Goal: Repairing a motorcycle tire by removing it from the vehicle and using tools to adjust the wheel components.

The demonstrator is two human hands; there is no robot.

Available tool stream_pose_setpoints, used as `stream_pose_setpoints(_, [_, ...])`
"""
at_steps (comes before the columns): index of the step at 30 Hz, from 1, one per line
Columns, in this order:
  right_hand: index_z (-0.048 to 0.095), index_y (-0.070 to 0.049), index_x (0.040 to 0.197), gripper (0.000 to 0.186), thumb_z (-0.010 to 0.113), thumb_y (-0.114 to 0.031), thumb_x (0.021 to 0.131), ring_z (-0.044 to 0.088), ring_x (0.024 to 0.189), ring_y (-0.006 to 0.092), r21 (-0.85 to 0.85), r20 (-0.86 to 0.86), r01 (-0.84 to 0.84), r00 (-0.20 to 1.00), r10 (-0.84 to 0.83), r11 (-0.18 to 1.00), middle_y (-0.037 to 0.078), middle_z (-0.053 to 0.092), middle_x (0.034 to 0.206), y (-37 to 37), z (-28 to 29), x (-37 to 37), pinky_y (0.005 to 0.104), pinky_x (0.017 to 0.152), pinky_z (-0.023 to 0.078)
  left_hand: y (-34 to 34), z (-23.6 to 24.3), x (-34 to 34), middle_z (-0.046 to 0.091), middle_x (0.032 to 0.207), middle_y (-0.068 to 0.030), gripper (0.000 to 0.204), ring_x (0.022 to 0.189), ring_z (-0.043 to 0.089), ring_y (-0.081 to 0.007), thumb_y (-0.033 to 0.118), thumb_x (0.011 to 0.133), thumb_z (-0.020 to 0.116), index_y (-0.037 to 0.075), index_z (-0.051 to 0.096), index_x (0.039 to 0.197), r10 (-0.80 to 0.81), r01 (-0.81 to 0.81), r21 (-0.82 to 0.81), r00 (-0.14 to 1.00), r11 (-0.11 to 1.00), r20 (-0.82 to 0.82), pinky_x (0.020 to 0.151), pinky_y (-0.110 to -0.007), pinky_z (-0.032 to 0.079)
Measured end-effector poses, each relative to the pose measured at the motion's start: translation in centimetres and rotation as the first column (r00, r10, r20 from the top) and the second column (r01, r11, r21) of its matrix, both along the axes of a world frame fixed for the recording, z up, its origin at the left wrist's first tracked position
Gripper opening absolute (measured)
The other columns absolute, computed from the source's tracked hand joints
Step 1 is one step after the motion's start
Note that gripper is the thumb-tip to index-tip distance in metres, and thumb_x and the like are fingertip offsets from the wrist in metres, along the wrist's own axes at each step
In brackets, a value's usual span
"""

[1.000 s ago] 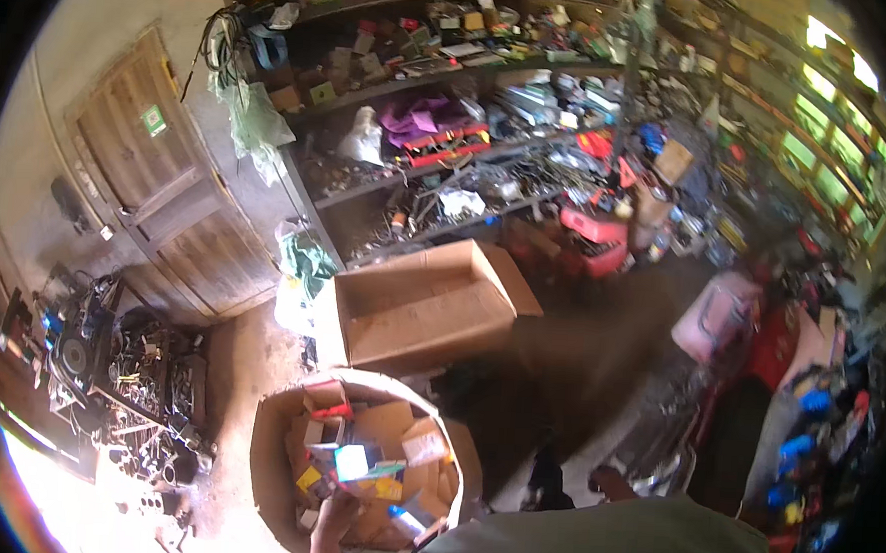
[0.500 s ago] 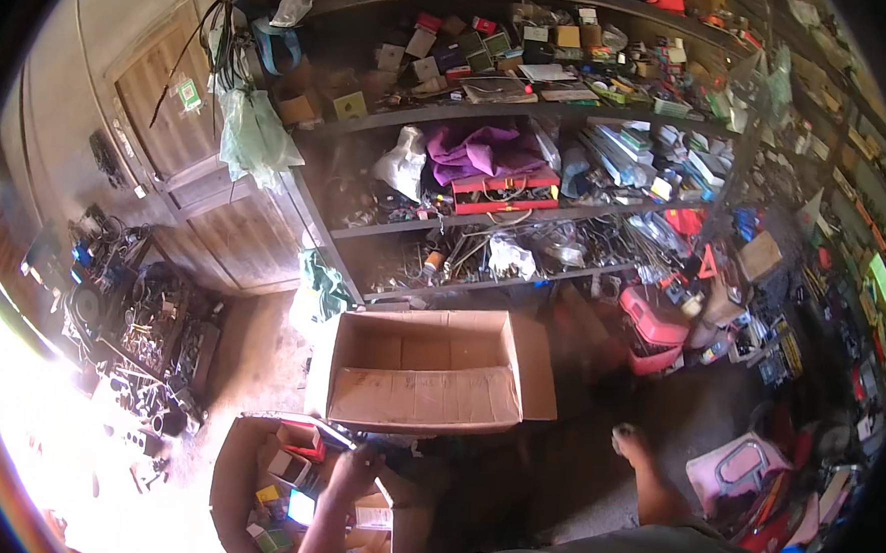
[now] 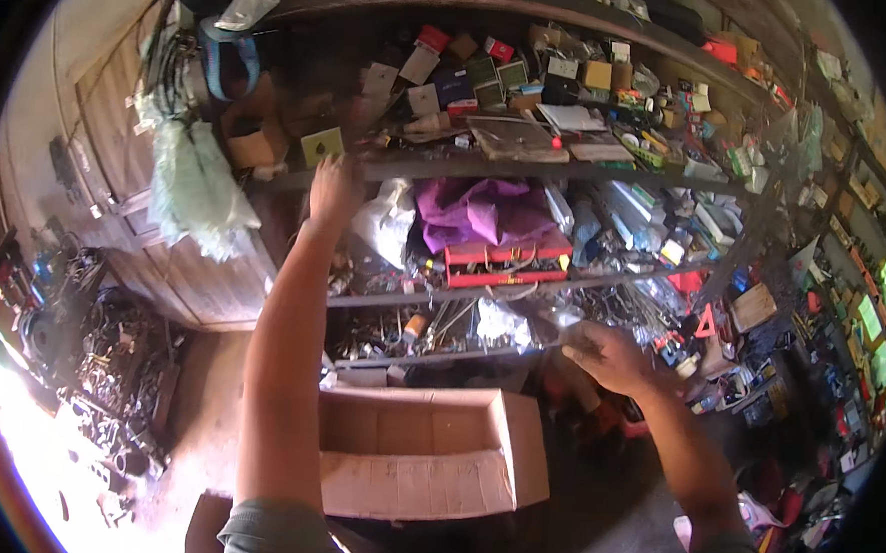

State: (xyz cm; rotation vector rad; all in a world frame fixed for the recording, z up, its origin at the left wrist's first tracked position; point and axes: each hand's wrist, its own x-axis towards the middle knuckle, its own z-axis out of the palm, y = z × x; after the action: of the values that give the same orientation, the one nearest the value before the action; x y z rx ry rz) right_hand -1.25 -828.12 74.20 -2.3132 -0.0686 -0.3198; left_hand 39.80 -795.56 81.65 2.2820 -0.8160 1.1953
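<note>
My left hand [image 3: 331, 186] is raised to the middle shelf's front edge [image 3: 479, 165], its fingertips at a small green-and-white box [image 3: 322, 142]; motion blur hides whether they grip it. Lower and to the right, my right hand [image 3: 609, 355] hangs in front of the lower shelf, fingers loosely bent and apart, with nothing visible in them. Beside the left hand are a white plastic bag [image 3: 391, 219], a purple cloth [image 3: 477, 208] and a red toolbox [image 3: 504, 265]. An open cardboard box [image 3: 408, 475] lies below both hands.
Pale green bags and cables [image 3: 192, 188] hang at the left shelf end, before a wooden door [image 3: 162, 282]. Piled metal parts [image 3: 116, 390] lie at left. Cluttered shelving [image 3: 841, 327] and heaps of mixed items [image 3: 771, 514] line the right. Dark floor [image 3: 591, 505] lies between.
My left hand has risen from the lower round cardboard container up to the shelf. My right hand has also come up toward the lower shelf, and the view has tilted toward the shelves.
</note>
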Motion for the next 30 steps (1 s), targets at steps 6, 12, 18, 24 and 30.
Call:
stream_pose_setpoints(6, [0.07,-0.008,0.109,0.023,0.07,-0.027,0.096,0.073,0.096,0.0286,-0.319,0.123,-0.002,0.991,0.043,0.948,0.012,0.074,0.102,-0.1,9.5,18.0,0.041,0.085,0.056,-7.2,-0.5,8.3,0.067,0.101,-0.0221,0.021,0.095,0.063,-0.0462,0.021,0.095,0.058,0.002,0.065,0.096,0.122,-0.111,-0.148,0.99,0.983,0.069,0.084,-0.056,0.051])
stream_pose_setpoints(12, [0.074,-0.008,0.106,0.02,0.071,-0.022,0.092,0.071,0.097,0.0377,-0.5,0.311,0.053,0.943,0.122,0.864,0.021,0.073,0.103,-1.8,11.5,40.3,0.0468,0.085,0.054,-7.8,0.2,9.1,0.069,0.1,-0.0208,0.023,0.097,0.064,-0.0433,0.023,0.095,0.058,0.003,0.068,0.097,0.094,-0.089,-0.092,0.995,0.992,0.044,0.086,-0.054,0.052])
stream_pose_setpoints(18, [0.075,-0.007,0.108,0.023,0.067,-0.011,0.087,0.07,0.1,0.0409,-0.703,0.09,0.112,0.994,-0.069,0.703,0.023,0.072,0.108,1.5,10.9,47.8,0.0495,0.087,0.054,-6.2,-0.1,10.1,0.068,0.1,-0.0222,0.024,0.097,0.064,-0.0448,0.022,0.096,0.056,0.0,0.065,0.096,0.124,-0.13,-0.086,0.989,0.988,-0.078,0.085,-0.054,0.052])
stream_pose_setpoints(24, [0.074,-0.003,0.106,0.024,0.066,-0.008,0.084,0.07,0.102,0.0412,-0.672,0.068,0.053,0.998,-0.01,0.738,0.025,0.072,0.107,-0.2,10.0,50.0,0.0498,0.089,0.054,-6.2,0.0,9.8,0.068,0.098,-0.0218,0.019,0.096,0.064,-0.0439,0.02,0.094,0.059,0.002,0.065,0.094,0.107,-0.113,-0.097,0.992,0.989,-0.067,0.083,-0.053,0.052])
stream_pose_setpoints(30, [0.073,0.002,0.104,0.024,0.064,-0.005,0.083,0.07,0.101,0.0419,-0.736,0.063,0.029,0.998,0.026,0.676,0.027,0.071,0.105,-1.0,9.4,49.7,0.0496,0.09,0.055,-6.2,0.0,9.7,0.069,0.094,-0.0192,0.021,0.093,0.066,-0.0404,0.022,0.093,0.06,0.002,0.068,0.093,0.085,-0.083,-0.121,0.996,0.989,0.018,0.08,-0.051,0.055])
